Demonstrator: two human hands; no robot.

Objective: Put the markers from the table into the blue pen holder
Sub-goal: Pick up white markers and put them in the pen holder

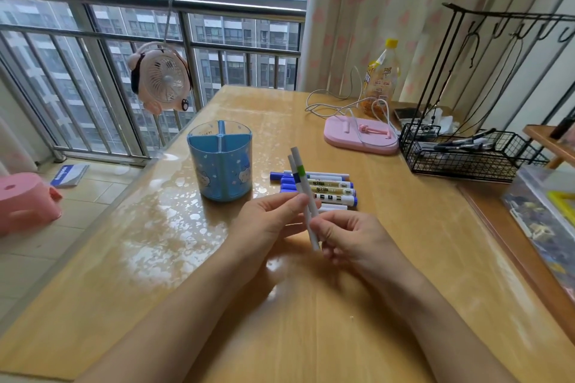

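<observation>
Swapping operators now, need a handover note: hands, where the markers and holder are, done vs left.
Left hand: fingers closed on the two slim white markers, one with a green band, one with a blue band.
Right hand: pinches the lower end of the same pair. Both markers are held tilted above the table, in front of the pile.
Blue pen holder: upright on the table, left of the pile; its visible compartments look empty.
Marker pile: several markers with blue caps lie flat on the table.
Done: nothing in the holder yet.
Left: drop in the held pair, then the pile.
</observation>
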